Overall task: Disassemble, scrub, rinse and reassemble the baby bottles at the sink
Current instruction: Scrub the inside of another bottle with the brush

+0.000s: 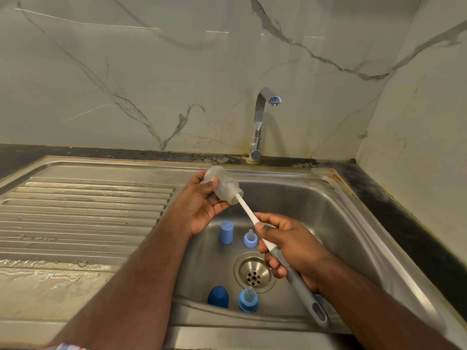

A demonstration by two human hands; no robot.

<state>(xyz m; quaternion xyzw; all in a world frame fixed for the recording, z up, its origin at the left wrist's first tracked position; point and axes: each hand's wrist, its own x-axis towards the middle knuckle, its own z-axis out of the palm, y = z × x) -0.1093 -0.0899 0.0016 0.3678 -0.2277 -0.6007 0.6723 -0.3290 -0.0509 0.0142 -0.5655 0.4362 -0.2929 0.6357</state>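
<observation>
The left hand grips a clear baby bottle above the far left edge of the sink, fingers and thumb curled round its body. The bottle lies tilted, its long axis running from far left to near right, with its base toward the wall and its open mouth facing the right hand. That hand is wrapped round the handle of a bottle brush, whose white shaft enters the bottle's mouth; the brush head inside is only a blur through the cloudy wall. The grey handle end sticks out near the right wrist. In the basin stand a light blue cap, a dark blue cap and two blue collars with teats, around the drain.
</observation>
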